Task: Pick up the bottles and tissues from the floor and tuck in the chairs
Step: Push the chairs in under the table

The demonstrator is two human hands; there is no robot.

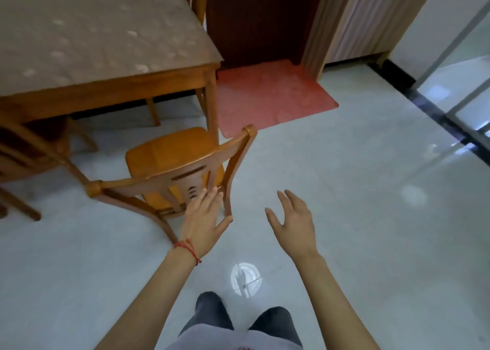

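Chair point(169, 161) (no writing shown) stands beside table point(106, 47); 2 hands, left hand point(202, 221) and right hand point(294, 222), fingers spread, empty.

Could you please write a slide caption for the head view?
Both hands open, left hand and right hand, reaching toward an untucked wooden chair beside the table.

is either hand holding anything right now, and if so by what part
Nothing is held. The left hand is open with straight fingers in front of the back of the orange-brown wooden chair; contact cannot be told, and there is no grip. The right hand is open over bare floor.
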